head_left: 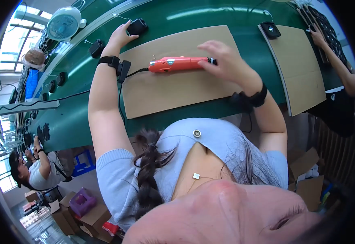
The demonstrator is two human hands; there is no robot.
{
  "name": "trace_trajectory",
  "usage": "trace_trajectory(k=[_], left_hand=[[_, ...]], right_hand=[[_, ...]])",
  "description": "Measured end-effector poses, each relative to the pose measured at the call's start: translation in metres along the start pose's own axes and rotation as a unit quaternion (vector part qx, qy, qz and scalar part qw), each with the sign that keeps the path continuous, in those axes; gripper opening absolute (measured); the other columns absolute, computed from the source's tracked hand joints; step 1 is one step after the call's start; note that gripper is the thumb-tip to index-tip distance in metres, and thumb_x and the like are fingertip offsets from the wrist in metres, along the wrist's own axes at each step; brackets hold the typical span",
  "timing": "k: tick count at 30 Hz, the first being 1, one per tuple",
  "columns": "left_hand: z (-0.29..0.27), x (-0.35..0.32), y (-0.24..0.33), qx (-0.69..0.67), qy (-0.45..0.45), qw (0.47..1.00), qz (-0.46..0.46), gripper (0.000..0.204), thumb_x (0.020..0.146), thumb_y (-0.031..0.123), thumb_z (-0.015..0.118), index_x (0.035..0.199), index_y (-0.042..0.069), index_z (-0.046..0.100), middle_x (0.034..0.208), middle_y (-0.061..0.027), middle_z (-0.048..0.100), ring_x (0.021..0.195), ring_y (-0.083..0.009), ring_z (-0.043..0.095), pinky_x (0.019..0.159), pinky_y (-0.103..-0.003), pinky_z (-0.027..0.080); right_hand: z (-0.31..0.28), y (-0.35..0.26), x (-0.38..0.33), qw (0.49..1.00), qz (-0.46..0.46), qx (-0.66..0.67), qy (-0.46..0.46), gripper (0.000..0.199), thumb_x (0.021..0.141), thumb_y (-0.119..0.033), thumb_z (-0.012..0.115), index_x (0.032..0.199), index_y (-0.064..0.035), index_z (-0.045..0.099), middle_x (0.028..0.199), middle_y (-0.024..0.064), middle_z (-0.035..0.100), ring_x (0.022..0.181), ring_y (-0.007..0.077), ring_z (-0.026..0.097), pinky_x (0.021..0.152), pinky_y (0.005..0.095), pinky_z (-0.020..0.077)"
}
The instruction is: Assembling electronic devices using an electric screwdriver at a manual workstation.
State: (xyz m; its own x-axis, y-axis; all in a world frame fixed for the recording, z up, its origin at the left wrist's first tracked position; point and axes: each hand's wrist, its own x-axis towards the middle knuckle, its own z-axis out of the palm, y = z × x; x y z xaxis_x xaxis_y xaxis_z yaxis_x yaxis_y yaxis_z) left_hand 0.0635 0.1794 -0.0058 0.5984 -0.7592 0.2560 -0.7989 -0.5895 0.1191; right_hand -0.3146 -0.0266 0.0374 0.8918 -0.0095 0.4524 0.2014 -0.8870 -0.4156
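On a brown cardboard sheet (pixel 165 95) lies an orange-red electric screwdriver (pixel 177 64), its black tip pointing right and its cord leaving at the left. My right hand (pixel 224 59) hovers around that tip, thumb and fingers spread apart, slightly blurred. At the far left of the sheet, my left hand (pixel 121 37) has its fingers and thumb at the side of a small black box-shaped device (pixel 137 27), gripping its near edge. A black band with a dark block (pixel 122 71) sits on my left wrist; another dark band (pixel 259 96) is on my right.
The green bench (pixel 193 12) carries more black devices (pixel 97 48) on the left and one (pixel 270 30) on a second cardboard sheet (pixel 299 69). A co-worker's hand (pixel 317 37) is at the right. A fan (pixel 64 25) stands far left; open cartons (pixel 94 217) are below.
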Motion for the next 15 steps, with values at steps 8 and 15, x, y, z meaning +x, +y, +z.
trace_trajectory(k=[8,15], left_hand=[[0.016,0.025,0.003,-0.051,-0.056,0.997,0.013,0.081,0.070,0.036,0.086,0.136,0.001,0.054,0.128,-0.0237,0.061,0.120,-0.0390,0.059,0.102,-0.044,0.048],[0.007,0.023,0.019,-0.024,-0.044,0.999,0.000,0.078,0.073,0.040,0.082,0.131,-0.005,0.057,0.125,-0.0241,0.062,0.115,-0.0390,0.061,0.102,-0.043,0.048]], right_hand=[[0.064,-0.018,0.008,0.988,0.021,-0.140,-0.068,0.040,0.079,-0.032,0.077,0.107,-0.0064,0.064,0.098,0.0144,0.063,0.094,0.0308,0.062,0.081,0.0418,0.0528],[0.079,-0.023,0.004,0.985,0.061,-0.150,-0.060,0.037,0.079,-0.034,0.077,0.100,-0.0062,0.067,0.100,0.0142,0.064,0.096,0.0303,0.063,0.082,0.0406,0.0539]])
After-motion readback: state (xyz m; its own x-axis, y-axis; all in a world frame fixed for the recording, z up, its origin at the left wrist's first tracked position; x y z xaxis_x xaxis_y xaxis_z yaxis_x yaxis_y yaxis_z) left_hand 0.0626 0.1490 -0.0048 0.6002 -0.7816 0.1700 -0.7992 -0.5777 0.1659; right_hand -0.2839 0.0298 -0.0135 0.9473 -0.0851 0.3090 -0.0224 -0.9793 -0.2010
